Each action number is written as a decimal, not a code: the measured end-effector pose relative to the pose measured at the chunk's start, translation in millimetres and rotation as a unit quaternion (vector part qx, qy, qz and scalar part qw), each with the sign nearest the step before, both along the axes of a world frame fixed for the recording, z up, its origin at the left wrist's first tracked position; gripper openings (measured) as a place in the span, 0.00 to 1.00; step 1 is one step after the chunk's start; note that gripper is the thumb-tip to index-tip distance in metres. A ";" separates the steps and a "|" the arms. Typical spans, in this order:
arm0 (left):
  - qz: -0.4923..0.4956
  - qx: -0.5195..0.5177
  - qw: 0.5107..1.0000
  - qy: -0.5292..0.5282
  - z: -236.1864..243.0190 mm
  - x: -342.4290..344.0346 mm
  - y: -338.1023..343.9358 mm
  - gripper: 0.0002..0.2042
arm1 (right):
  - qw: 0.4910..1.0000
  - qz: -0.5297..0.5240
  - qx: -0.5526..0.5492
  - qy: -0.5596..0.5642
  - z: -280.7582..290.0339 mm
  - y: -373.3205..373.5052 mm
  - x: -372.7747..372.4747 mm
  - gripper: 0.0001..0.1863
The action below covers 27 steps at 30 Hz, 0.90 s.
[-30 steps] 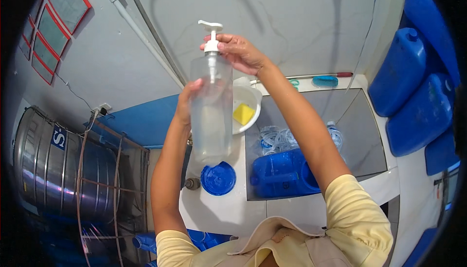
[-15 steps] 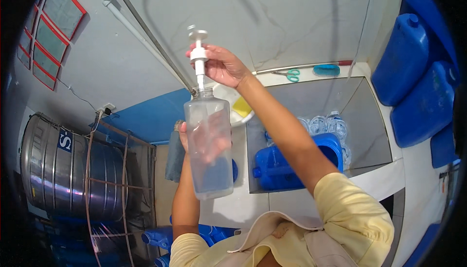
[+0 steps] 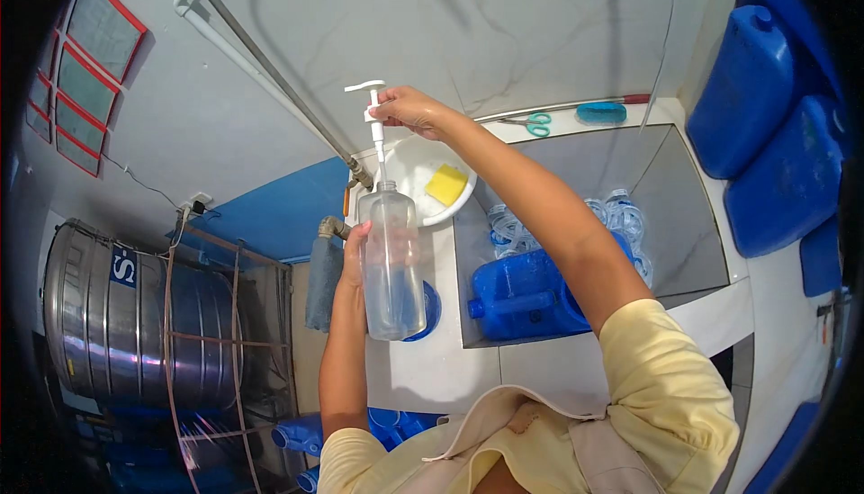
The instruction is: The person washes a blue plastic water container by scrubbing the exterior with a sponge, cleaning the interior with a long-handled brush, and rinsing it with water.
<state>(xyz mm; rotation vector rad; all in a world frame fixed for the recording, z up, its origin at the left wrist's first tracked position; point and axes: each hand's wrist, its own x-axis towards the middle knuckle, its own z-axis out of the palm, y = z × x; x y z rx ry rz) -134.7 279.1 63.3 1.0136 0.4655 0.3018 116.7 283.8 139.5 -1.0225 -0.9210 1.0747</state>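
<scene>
My left hand [image 3: 355, 258] grips the side of a clear plastic bottle [image 3: 394, 264] with a narrow threaded neck, held upright. Most of its fingers are behind the bottle. Above the neck, my right hand [image 3: 412, 111] pinches a white pump dispenser [image 3: 375, 120] by its collar. The pump's nozzle points left, and its thin tube reaches down into the bottle's mouth. The collar is apart from the neck. Behind the bottle stands a white basin [image 3: 462, 204] with a yellow sponge [image 3: 445, 185] in it.
A grey tiled sink [image 3: 688, 251] on the right holds a blue jug [image 3: 513, 300] and several clear plastic bottles [image 3: 623, 212]. Teal-handled scissors [image 3: 538, 125] and a blue brush [image 3: 601, 113] lie on its back ledge. Blue containers [image 3: 742, 89] line the right; a steel tank [image 3: 135, 318] stands left.
The pump has turned so its nozzle points left. Both hands, with bottle and pump, have shifted a little lower and right, and the bottle looks smaller. More of the basin shows.
</scene>
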 end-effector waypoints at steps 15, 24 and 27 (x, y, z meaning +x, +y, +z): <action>0.029 -0.024 0.998 0.055 -10.9 0.1 13.6 0.32 | 0.999 -0.003 -0.037 0.007 -38.1 16.0 5.9 0.05; 0.088 0.047 0.994 0.050 27.0 14.9 -5.7 0.29 | 0.993 0.114 -0.014 0.041 -27.1 -4.8 -2.4 0.10; 0.082 0.095 0.992 0.030 28.3 17.6 12.8 0.26 | 0.983 0.176 0.040 0.028 -18.1 -14.1 -13.3 0.14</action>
